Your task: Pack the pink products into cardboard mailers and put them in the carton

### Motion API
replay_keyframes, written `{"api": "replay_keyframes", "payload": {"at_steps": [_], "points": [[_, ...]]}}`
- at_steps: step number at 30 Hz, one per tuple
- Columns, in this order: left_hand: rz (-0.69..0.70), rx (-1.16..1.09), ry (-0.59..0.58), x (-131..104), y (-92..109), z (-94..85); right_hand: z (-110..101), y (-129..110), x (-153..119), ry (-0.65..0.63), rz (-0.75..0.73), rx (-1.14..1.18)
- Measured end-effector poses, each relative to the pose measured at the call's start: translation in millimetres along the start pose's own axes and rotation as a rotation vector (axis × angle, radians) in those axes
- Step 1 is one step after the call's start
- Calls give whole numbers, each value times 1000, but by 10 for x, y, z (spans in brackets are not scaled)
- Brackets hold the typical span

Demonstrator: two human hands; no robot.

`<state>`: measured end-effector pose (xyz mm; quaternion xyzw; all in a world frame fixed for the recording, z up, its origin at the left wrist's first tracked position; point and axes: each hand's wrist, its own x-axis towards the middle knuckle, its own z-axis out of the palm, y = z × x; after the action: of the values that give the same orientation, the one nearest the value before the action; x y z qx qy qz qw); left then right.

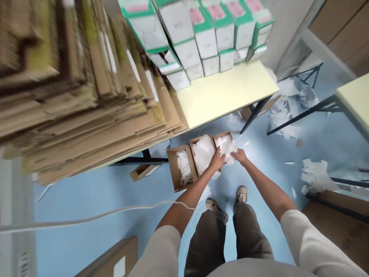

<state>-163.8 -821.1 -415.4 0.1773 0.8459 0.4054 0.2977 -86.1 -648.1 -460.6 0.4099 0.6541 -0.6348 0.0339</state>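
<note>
Three small brown cardboard boxes stand side by side on the floor, partly under the table edge, each with white paper pieces in it. My right hand [239,155] pinches the right edge of the white paper [225,144] at the rightmost box [223,134]. At the left edge of that same paper is my left hand [217,158], its thumb and fingers closed on it. The middle box holds a heap of white pieces [203,151]. Loose white pieces [184,167] lie inside the left box [173,169]. My fingers partly cover the paper.
A pale yellow table [227,90] carries stacked flat cardboard [115,127] and rows of green-and-white boxes [206,42]. A white cable [115,211] crosses at left. Paper scraps [315,175] litter the blue floor. Another table [357,96] stands at right; a carton [115,257] sits lower left.
</note>
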Motion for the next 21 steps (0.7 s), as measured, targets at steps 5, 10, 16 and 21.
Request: {"api": "replay_keyframes", "payload": {"at_steps": [5, 10, 16, 21], "points": [[70, -136, -85, -309, 1068, -240, -461, -861, -826, 29, -51, 136], [186, -191, -161, -800, 2338, -370, -1255, -1687, -1740, 135, -132, 127], [321, -103, -177, -1173, 3829, -177, -2349, -2319, -2670, 251, -213, 174], [458, 27, -193, -1251, 4819, 237, -3264, -2554, -3025, 349, -273, 247]]}}
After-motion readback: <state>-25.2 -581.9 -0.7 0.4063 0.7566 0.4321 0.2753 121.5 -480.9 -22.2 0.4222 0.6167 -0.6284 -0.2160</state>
